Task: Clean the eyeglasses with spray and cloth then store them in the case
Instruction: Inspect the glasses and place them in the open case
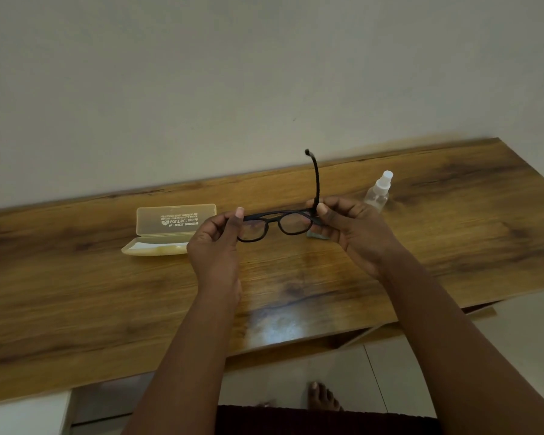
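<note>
Single head-worn wide-angle view, looking forward and down, close over wooden table [107, 309], wall [201, 73] behind

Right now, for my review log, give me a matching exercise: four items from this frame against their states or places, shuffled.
Items:
1. eyeglasses
2. case
3. spray bottle
4. cloth

States:
A. lying open on the table
B. upright, beyond the right hand
C. held at both ends
D. mostly hidden under the right hand

Pairs: 1-C, 2-A, 3-B, 4-D
</note>
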